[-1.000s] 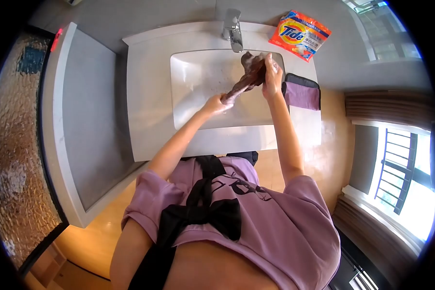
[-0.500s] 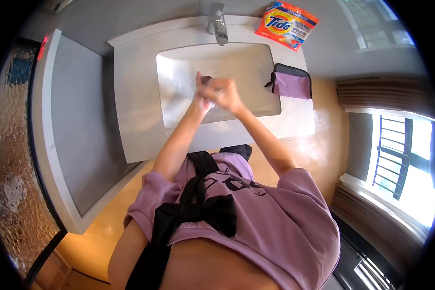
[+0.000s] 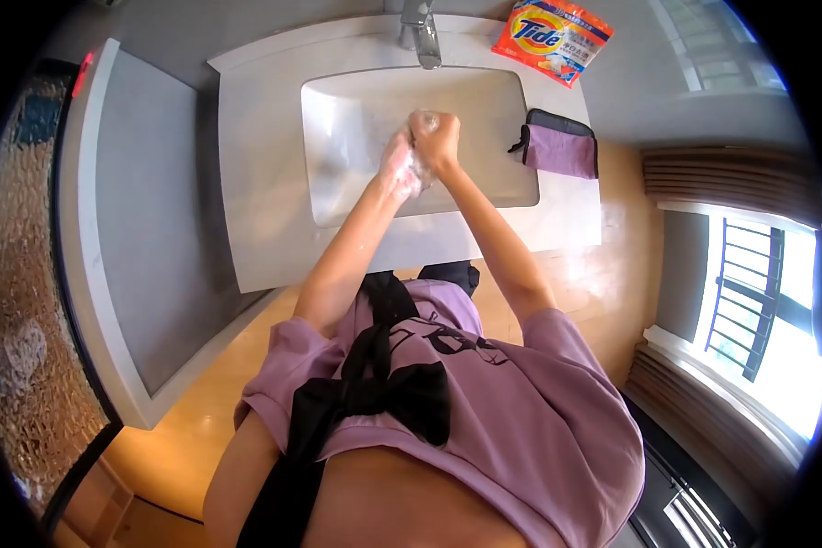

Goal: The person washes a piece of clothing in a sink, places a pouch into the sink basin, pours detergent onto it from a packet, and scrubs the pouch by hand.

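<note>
My left hand point(image 3: 400, 163) and my right hand point(image 3: 437, 140) are pressed together over the white sink basin point(image 3: 338, 119). White suds cover the left hand and wrist, with some foam on top of the right fist. The right hand is closed in a fist against the left one, whose fingers are curled and partly hidden. Whatever lies between them does not show now. Beyond the hands, the chrome faucet point(image 3: 426, 41) stands at the back of the basin, with no water visibly running.
An orange Tide detergent bag point(image 3: 553, 41) lies on the counter's point(image 3: 265, 183) back right. A purple cloth pouch with black trim point(image 3: 562, 151) rests at the basin's right rim. A low partition point(image 3: 146, 228) stands left, and a barred window point(image 3: 749, 292) is at the right.
Both hands have come tightly together and moved slightly right and away from my body. A small dark thing between them has gone out of sight. The view has tilted slightly.
</note>
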Available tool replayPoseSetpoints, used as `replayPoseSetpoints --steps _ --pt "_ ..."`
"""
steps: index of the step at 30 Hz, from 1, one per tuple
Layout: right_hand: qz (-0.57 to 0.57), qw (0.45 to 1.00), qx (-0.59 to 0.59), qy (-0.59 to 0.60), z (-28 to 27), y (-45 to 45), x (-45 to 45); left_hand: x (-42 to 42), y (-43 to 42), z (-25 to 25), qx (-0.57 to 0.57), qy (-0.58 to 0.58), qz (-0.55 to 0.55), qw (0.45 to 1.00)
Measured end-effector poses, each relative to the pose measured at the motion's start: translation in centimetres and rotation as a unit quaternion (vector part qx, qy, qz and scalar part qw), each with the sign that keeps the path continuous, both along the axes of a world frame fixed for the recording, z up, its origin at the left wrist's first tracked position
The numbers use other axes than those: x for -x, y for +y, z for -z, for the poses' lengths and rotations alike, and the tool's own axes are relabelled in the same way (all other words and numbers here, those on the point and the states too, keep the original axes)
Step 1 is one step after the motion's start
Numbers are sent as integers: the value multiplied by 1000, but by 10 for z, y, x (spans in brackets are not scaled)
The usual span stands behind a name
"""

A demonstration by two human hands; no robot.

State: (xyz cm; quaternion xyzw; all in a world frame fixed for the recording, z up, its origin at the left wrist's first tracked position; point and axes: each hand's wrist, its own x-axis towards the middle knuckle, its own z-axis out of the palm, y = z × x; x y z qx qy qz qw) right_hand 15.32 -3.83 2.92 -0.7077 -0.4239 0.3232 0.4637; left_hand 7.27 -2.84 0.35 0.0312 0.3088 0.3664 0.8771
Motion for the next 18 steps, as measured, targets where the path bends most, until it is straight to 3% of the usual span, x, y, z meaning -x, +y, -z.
replayPoseSetpoints --steps 1,3,4,5,7,8,9,11,12,13,14,15,16,17,18 --pt "1 1000 4 3 5 -7 5 4 3 7 -41 -69 47 996" --pt "-34 977 -90 -192 7 -19 21 10 11 6 -128 -212 141 959" --pt "-55 939 -262 -217 2 -21 27 13 12 -1 -143 -135 135 971" --pt "-54 939 -261 -217 -1 -18 23 8 9 -7 -142 -135 136 971" --pt "-4 978 -118 -174 -8 -5 10 -3 2 -25 -75 -4 -12 997" --pt "53 996 -35 -64 -15 3 3 -6 -1 -33 -72 18 12 997" --pt "52 996 -31 -63 -11 2 4 -7 -5 -48 -69 39 37 996" --pt "78 989 -64 -106 -5 5 9 -7 2 -54 47 16 9 999" --pt "83 967 -113 -214 2 -6 21 -1 18 -6 -142 -85 87 982" --pt "-5 991 -51 -125 -26 -21 32 0 19 6 -211 -82 100 969" --pt "-13 989 -34 -145 -11 -14 25 2 19 17 -278 -78 108 951" --pt "-20 986 -15 -163 7 -5 17 2 12 -3 -275 -78 109 952" --pt "8 993 1 -114 9 2 11 1 7 -22 -98 -19 79 992" --pt "36 997 17 -65 10 9 5 -1 4 -30 83 43 46 995" --pt "53 994 63 -73 25 17 -4 15 11 22 -85 -44 174 980"
